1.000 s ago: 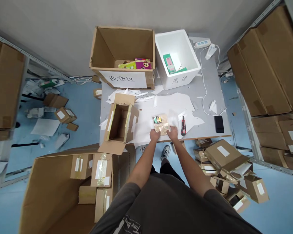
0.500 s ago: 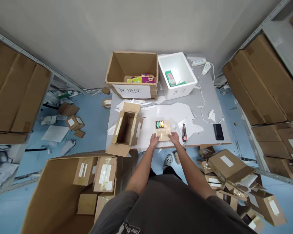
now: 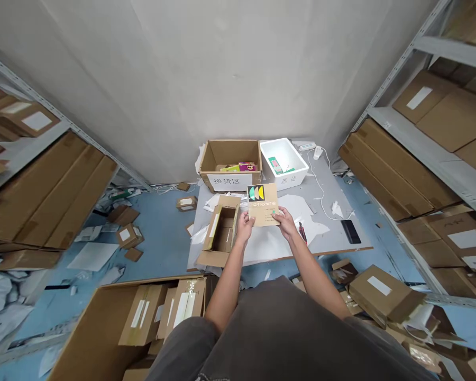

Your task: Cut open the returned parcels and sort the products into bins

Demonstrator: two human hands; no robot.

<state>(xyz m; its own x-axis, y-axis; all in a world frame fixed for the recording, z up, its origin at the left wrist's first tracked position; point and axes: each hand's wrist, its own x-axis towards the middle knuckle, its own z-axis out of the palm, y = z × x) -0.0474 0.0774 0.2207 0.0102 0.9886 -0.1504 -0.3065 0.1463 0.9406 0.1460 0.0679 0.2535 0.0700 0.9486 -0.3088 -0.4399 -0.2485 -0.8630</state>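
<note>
Both hands hold a tan book in front of me, raised over the table. Its cover shows a black patch with teal and yellow half-round shapes and printed writing. My left hand grips the lower left edge, thumb on the cover. At the lower right edge, my right hand pinches it the same way. An open, narrow cardboard box stands left of my left hand. Beyond my right hand, a red and black utility knife lies on the white paper, partly hidden by my wrist.
At the table's back stand a labelled carton with colourful packs and a white foam box with green boxes. A phone and a white cable lie right. A large carton of parcels is lower left; shelves flank both sides.
The book has been lifted off the table towards me, both hands rising with it. The view has tilted up, showing more wall and shelving.
</note>
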